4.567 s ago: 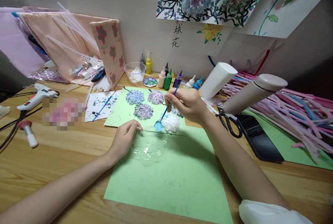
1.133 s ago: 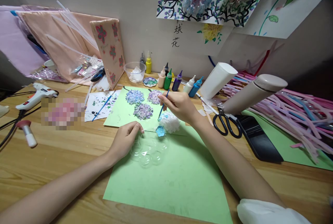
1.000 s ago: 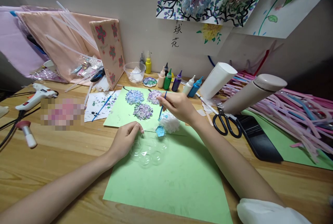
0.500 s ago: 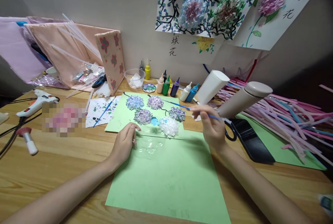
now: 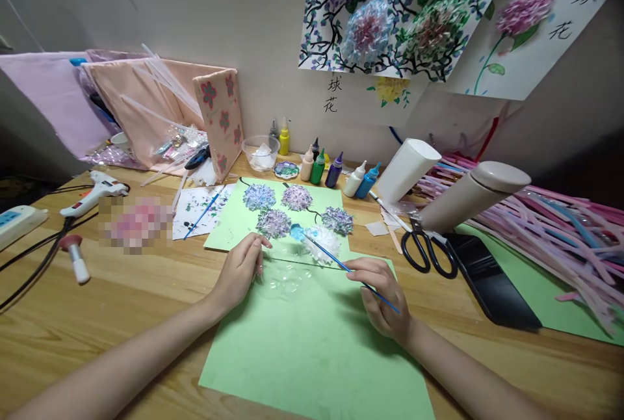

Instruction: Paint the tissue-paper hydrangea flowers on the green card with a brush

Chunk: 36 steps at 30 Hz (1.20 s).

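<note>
My right hand [image 5: 383,296] is closed around a thin blue paintbrush [image 5: 336,261], its tip at a patch of blue paint [image 5: 298,232]. That paint sits in a well of a clear plastic palette [image 5: 283,282]. My left hand [image 5: 242,268] pinches the palette's left edge. A white fluffy flower [image 5: 324,244] with some light blue on it lies beside the paint, partly behind the brush. Around it on green paper are a blue-violet flower [image 5: 259,197], a pink-violet flower [image 5: 297,197] and purple-grey flowers [image 5: 273,223], [image 5: 337,220].
Several paint bottles [image 5: 334,171] and a clear bowl [image 5: 260,155] stand at the back. Scissors [image 5: 429,251], a black phone [image 5: 492,283] and a tumbler [image 5: 475,196] lie at right, near pink strips [image 5: 550,238]. A glue gun [image 5: 95,194] rests at left.
My right hand has moved down and left, bringing the brush tip from above the flowers to the blue paint. My left hand stays at the palette. The view has shifted slightly.
</note>
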Motion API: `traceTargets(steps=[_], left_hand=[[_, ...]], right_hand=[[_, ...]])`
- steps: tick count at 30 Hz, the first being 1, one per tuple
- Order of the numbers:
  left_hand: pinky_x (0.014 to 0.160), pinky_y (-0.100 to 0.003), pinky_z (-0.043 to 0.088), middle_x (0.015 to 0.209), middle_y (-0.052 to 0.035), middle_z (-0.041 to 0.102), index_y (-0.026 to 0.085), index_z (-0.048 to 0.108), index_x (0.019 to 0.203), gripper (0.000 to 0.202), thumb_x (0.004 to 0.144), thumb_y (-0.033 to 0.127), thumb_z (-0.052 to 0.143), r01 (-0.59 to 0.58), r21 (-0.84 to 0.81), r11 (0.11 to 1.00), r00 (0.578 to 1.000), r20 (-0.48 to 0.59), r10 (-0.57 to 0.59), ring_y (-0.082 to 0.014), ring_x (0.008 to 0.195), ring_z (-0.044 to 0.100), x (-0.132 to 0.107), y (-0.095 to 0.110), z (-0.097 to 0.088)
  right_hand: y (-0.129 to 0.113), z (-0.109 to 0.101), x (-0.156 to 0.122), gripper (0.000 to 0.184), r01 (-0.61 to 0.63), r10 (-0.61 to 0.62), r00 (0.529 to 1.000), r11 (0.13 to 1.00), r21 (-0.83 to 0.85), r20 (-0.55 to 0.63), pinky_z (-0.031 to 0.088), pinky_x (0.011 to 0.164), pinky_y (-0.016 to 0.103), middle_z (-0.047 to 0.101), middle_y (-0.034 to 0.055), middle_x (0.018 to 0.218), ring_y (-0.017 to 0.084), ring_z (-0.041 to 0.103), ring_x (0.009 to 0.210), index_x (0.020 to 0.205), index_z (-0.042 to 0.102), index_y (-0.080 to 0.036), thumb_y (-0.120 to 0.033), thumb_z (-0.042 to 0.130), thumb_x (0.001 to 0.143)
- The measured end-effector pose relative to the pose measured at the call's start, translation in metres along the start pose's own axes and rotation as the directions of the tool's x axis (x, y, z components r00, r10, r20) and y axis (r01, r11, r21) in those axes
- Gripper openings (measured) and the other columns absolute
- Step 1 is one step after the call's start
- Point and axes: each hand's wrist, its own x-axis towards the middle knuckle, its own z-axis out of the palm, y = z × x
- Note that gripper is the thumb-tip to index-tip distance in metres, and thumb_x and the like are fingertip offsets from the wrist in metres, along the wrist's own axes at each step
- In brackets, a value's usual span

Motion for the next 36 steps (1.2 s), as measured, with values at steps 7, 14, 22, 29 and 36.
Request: traceTargets(steps=[7, 14, 22, 29, 36], left_hand=[[0.049, -0.022, 0.033, 0.051, 0.0067, 0.043, 0.020, 0.055, 0.090, 0.032, 0.095, 0.045, 0.034, 0.015, 0.010, 1.000, 1.000, 0.021, -0.015, -0.0116, 0.049, 0.042, -0.001, -0.001, -0.001], [0.049, -0.023, 0.033, 0.050, 0.0065, 0.042, 0.020, 0.055, 0.088, 0.033, 0.095, 0.046, 0.035, 0.026, 0.021, 0.999, 0.999, 0.032, -0.027, -0.0122, 0.049, 0.042, 0.000, -0.001, 0.000], [0.049, -0.023, 0.031, 0.048, 0.0072, 0.037, 0.019, 0.054, 0.078, 0.039, 0.094, 0.049, 0.034, 0.028, 0.068, 0.997, 0.999, 0.026, -0.030, -0.0116, 0.045, 0.038, -0.001, -0.001, -0.002], [0.049, -0.023, 0.031, 0.049, 0.0071, 0.036, 0.019, 0.055, 0.076, 0.040, 0.093, 0.051, 0.036, 0.034, 0.108, 0.994, 0.998, 0.043, -0.039, -0.0118, 0.046, 0.037, 0.000, -0.001, -0.003], [0.048, -0.023, 0.032, 0.050, 0.0069, 0.037, 0.020, 0.055, 0.076, 0.040, 0.092, 0.051, 0.036, 0.039, 0.114, 0.993, 0.998, 0.043, -0.044, -0.0117, 0.047, 0.038, 0.001, -0.001, -0.003]], right_hand=[[0.003, 0.001, -0.001, 0.029, -0.044, 0.043, 0.999, 0.998, 0.039, 0.029, 0.051, 0.076, 0.037, 0.068, 0.0080, 0.099, 0.021, 0.063, 0.092, 0.112, 0.054, -0.024, -0.012, 0.041, 0.088], [0.011, -0.001, -0.010, 0.026, -0.095, 0.100, 0.993, 0.992, 0.078, -0.060, 0.047, 0.078, 0.040, 0.066, 0.0073, 0.100, 0.023, 0.061, 0.094, 0.110, 0.055, -0.025, -0.017, 0.039, 0.090], [0.040, 0.003, -0.003, 0.011, -0.461, 0.636, 0.719, 0.738, 0.493, -0.280, 0.044, 0.068, 0.032, 0.055, 0.0026, 0.083, 0.017, 0.058, 0.078, 0.084, 0.052, -0.022, -0.024, 0.044, 0.090], [0.038, 0.004, -0.002, 0.011, -0.503, 0.678, 0.710, 0.677, 0.537, -0.190, 0.044, 0.070, 0.032, 0.056, 0.0026, 0.084, 0.017, 0.057, 0.079, 0.083, 0.052, -0.022, -0.026, 0.044, 0.089], [0.033, 0.003, -0.003, 0.013, -0.442, 0.608, 0.751, 0.753, 0.487, -0.259, 0.042, 0.068, 0.032, 0.057, 0.0023, 0.083, 0.017, 0.057, 0.078, 0.084, 0.054, -0.022, -0.025, 0.042, 0.091]])
